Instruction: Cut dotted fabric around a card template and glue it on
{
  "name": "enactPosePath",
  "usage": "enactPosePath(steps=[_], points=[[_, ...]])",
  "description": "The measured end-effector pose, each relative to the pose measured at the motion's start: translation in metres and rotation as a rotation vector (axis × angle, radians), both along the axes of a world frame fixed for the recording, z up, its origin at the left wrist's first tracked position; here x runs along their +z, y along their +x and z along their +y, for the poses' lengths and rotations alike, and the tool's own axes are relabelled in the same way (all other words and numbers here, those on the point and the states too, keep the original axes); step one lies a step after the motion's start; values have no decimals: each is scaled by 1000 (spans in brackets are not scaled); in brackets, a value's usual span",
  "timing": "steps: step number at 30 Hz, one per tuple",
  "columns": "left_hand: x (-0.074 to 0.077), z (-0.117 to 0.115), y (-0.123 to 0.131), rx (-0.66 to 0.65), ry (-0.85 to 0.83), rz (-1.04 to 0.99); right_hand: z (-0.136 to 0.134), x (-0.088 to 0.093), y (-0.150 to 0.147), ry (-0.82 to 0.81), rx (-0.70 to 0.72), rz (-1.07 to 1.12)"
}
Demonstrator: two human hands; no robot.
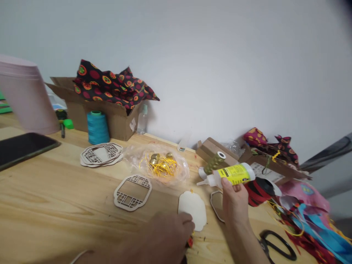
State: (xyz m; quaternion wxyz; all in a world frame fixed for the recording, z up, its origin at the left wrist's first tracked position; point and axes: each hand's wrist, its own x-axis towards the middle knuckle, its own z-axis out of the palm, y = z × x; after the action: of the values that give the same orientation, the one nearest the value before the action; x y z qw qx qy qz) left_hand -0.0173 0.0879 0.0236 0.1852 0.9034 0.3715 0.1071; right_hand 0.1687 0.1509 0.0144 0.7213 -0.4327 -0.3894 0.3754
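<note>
My right hand (236, 200) is closed around a glue bottle (233, 174) with a yellow label, held tilted so its white nozzle points left above the table. Below the nozzle lies a pale scalloped plaque (194, 207), with a small yellow loop at its top edge. My left hand (167, 234), blurred, reaches over the plaque's lower left edge; its grip is hidden. A small red ornament (190, 241) shows beside those fingers. Left of the plaque rests a wooden lattice frame (133, 192), and another frame (217, 205) is partly hidden behind my right wrist.
A plastic bag of bells and yellow cords (163, 165) lies mid-table. Behind are stacked lattice frames (101, 154), a blue thread cone (98, 127) and a cardboard box (118, 119). Black-handled scissors (277, 245) and ribbons (319, 227) lie right, a phone (26, 148) left.
</note>
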Motion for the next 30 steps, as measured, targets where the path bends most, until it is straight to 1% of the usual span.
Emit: enactPosePath(steps=[2,3,4,6,8,10,13,16,19,22,26,30], points=[[15,8,-11,84,-64,-89,-1,5,3,19,8,-7],[22,12,-17,110,-71,-114,-2,7,4,26,7,-13],[30,16,-23,108,-77,-123,-2,10,5,30,8,-21],[41,26,-34,30,-74,-96,-5,14,8,29,25,-40],[47,37,-41,-71,-25,-48,-9,17,9,12,61,-56],[46,47,-43,-161,34,-4,-17,16,8,-22,104,-88],[36,59,-44,-248,86,71,-33,9,5,-74,118,-186],[25,66,-44,-278,125,127,-47,0,1,-67,110,-290],[19,67,-46,-290,156,133,-51,-3,-6,-75,195,-404],[17,67,-47,-307,167,111,-48,-1,-15,-90,266,-572],[15,68,-46,-319,179,80,-45,4,-24,-20,212,-745],[14,68,-44,-313,188,50,-43,5,-26,3,154,-811]])
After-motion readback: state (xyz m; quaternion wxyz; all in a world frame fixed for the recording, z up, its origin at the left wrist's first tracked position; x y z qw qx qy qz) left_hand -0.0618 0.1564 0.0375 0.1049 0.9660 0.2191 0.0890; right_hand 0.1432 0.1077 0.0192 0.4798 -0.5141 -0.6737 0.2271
